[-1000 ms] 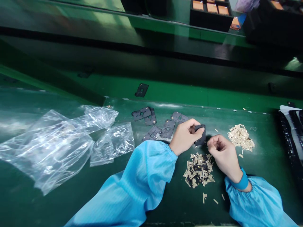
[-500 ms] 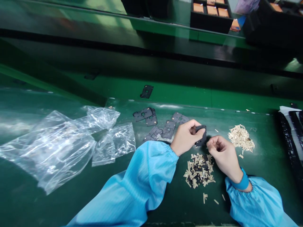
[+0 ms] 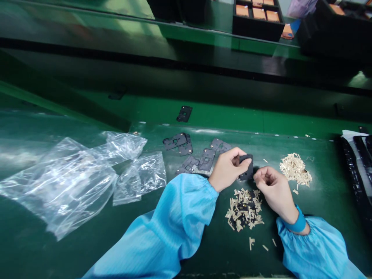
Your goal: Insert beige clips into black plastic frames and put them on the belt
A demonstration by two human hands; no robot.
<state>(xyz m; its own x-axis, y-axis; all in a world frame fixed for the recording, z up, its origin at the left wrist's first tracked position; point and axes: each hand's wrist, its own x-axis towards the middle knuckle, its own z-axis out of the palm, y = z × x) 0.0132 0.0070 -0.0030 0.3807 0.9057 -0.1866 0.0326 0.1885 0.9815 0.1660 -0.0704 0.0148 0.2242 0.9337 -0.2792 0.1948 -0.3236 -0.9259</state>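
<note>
My left hand (image 3: 228,167) pinches a flat black plastic part (image 3: 246,170), tilted up on edge, between thumb and fingers. Just right of that part, my right hand (image 3: 271,188) has its thumb and fingertips pressed together; whatever may be in the pinch is too small to make out. Below both hands lies a heap of small beige and black pieces (image 3: 244,211), with a few loose strips nearer me. A second pile, of beige pieces (image 3: 295,169), sits to the right of my right hand. Several flat black parts (image 3: 207,159) lie left of and behind my left hand.
Clear plastic bags (image 3: 78,182) spread over the left of the green table (image 3: 145,232). One black part (image 3: 184,113) lies on the strip beyond the mat. Black wrapped material (image 3: 356,174) stands at the right edge. A black box with orange items (image 3: 258,21) is on the shelf behind.
The view has shifted very slightly. Both hands and the black part stay almost in the same place.
</note>
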